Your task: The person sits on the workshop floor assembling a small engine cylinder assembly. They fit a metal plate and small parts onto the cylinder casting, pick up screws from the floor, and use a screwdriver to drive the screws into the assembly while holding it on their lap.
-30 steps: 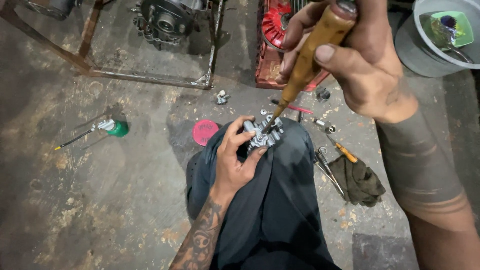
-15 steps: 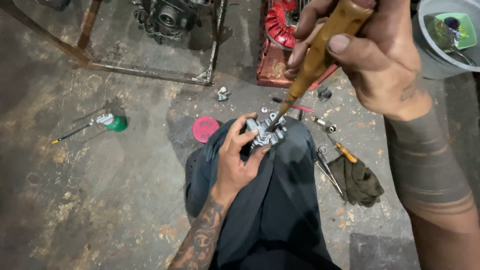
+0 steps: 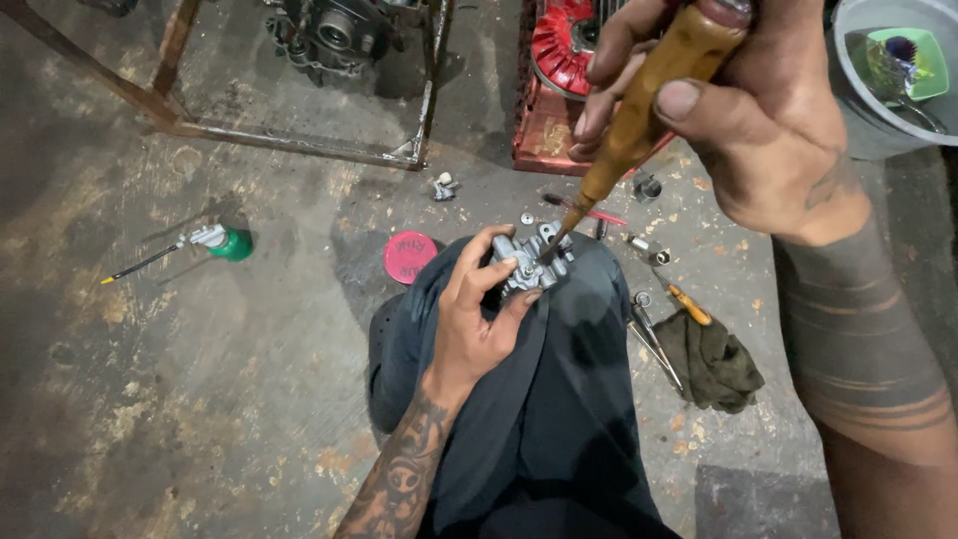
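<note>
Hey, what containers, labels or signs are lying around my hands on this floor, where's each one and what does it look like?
Round pink lid: flat on the floor, beside the knee, faint marking on top.
Small bottle: lying on the floor to the left, green body, white nozzle end.
Grey bucket: top right corner, round, holding a square green tub.
No signs or screens in view.

Bare floor lies open left of the knee (image 3: 519, 399); small parts (image 3: 649, 250) and rag (image 3: 714, 359) crowd the right.
</note>
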